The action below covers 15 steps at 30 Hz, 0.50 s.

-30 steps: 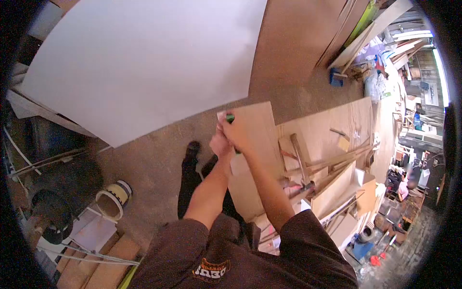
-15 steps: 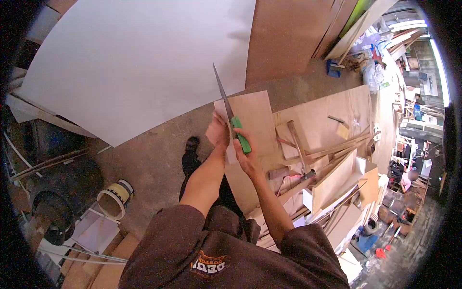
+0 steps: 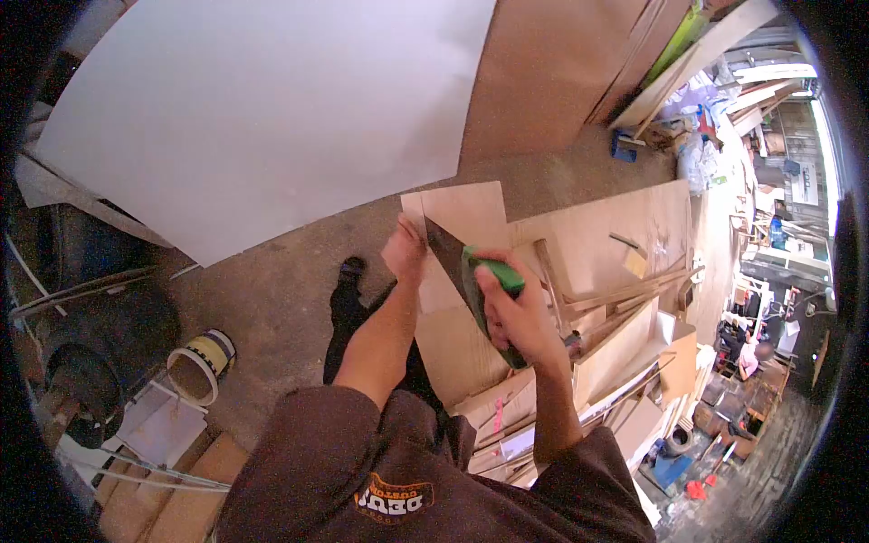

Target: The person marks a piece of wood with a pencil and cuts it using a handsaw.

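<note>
My right hand (image 3: 518, 312) is closed around the green handle of a hand saw (image 3: 447, 249). The saw's dark blade slants up and left across a light plywood panel (image 3: 471, 210), its tip near a thin line or cut by the panel's left edge. My left hand (image 3: 405, 252) is at that left edge, beside the blade, with its fingers bent against a narrow strip of the panel. Whether the teeth touch the wood is too small to tell.
A large white sheet (image 3: 262, 118) stands ahead. A bucket (image 3: 201, 366) is on the floor at left. Wooden offcuts (image 3: 634, 362) and a larger plywood board (image 3: 634, 217) lie at right. Another person (image 3: 748, 359) is far off at right.
The saw's blade pointed up past the panel half a second ago; now its handle has moved right and down, and the blade lies across the panel. My left hand stays by the left edge.
</note>
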Each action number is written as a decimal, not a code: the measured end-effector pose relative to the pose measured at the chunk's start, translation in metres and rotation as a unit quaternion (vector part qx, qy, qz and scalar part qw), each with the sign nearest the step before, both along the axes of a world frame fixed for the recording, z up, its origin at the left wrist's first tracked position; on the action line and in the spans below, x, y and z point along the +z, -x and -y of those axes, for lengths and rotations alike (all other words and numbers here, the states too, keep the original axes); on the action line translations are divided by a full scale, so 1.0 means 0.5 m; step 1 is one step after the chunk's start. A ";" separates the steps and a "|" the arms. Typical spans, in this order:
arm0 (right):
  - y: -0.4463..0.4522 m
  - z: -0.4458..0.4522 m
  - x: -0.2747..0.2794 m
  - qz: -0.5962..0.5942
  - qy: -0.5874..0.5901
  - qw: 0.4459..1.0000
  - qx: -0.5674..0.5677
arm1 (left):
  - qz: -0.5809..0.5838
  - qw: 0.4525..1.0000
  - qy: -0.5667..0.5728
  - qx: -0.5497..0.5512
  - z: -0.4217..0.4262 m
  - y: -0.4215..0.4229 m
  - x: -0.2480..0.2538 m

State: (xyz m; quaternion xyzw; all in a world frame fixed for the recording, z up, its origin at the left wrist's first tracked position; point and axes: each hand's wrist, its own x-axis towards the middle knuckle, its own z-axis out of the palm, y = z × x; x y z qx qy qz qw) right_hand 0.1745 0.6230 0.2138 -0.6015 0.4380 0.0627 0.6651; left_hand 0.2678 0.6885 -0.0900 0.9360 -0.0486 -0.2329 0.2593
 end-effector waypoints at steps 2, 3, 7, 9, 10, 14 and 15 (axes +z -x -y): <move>-0.040 0.022 -0.207 0.085 0.157 0.983 0.036 | -0.010 1.000 0.006 -0.012 0.000 0.005 0.011; -0.062 0.028 -0.338 0.135 0.270 0.952 0.046 | -0.014 1.000 -0.003 -0.009 -0.012 0.019 0.013; -0.178 0.011 -0.459 0.037 0.197 0.979 0.039 | -0.025 0.998 0.054 0.016 -0.010 -0.002 0.026; -0.179 0.002 -0.463 0.092 0.261 0.961 0.026 | -0.011 0.994 0.098 0.045 -0.011 0.008 0.028; -0.175 0.005 -0.464 0.110 0.285 0.952 0.023 | -0.010 0.994 0.102 0.046 -0.005 0.000 0.024; -0.047 -0.025 -0.358 0.114 0.101 0.988 -0.019 | -0.036 0.999 0.009 0.015 -0.001 -0.004 0.033; -0.001 -0.044 -0.372 0.141 0.122 0.982 -0.031 | -0.052 0.998 -0.022 0.023 0.000 0.000 0.046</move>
